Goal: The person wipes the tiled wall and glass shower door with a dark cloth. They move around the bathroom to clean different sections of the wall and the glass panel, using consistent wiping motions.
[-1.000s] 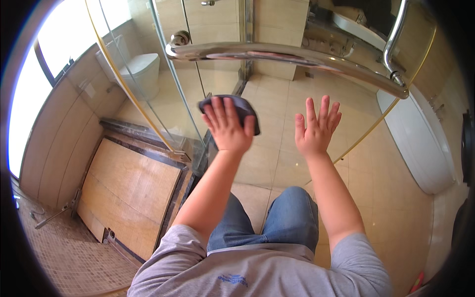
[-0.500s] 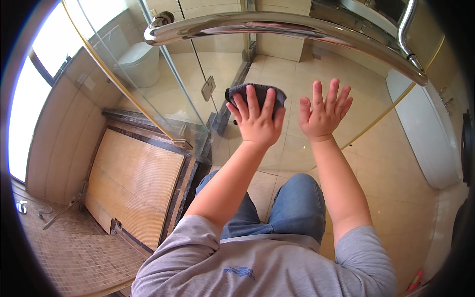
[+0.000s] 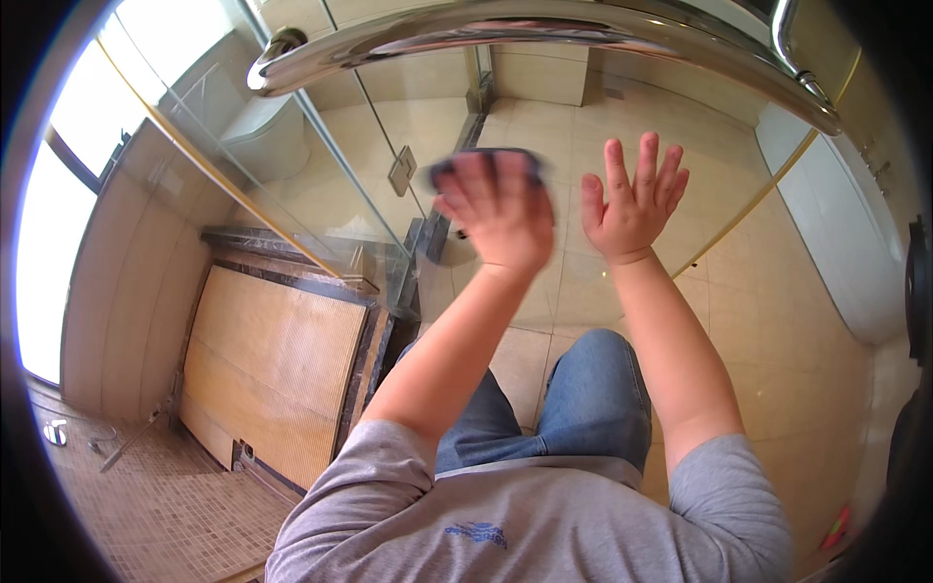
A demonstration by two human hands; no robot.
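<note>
A clear glass panel (image 3: pixel 573 277) stands in front of me, with a thick chrome bar (image 3: pixel 544 24) across the top of the view. My left hand (image 3: pixel 505 223) lies with its fingers spread over a dark grey cloth (image 3: pixel 439 177), which it presses against the glass. Motion blurs these fingers and the cloth, and the hand covers most of the cloth. To its right, my right hand (image 3: pixel 637 209) holds nothing. Its fingers are stretched out and apart, with the palm toward the glass; whether it touches the pane I cannot tell.
Metal hinges (image 3: pixel 401 170) join glass panes at the left, beyond which is a white toilet (image 3: pixel 267 141). A tan ribbed mat (image 3: pixel 272 360) lies by the dark stone kerb at lower left. A white bathtub (image 3: pixel 826 233) stands at right. A red object (image 3: pixel 836 525) is low at right.
My left hand has moved slightly up and left with the cloth and is now blurred. The right hand keeps its pose. The whole view has shifted a little, the chrome bar sitting higher.
</note>
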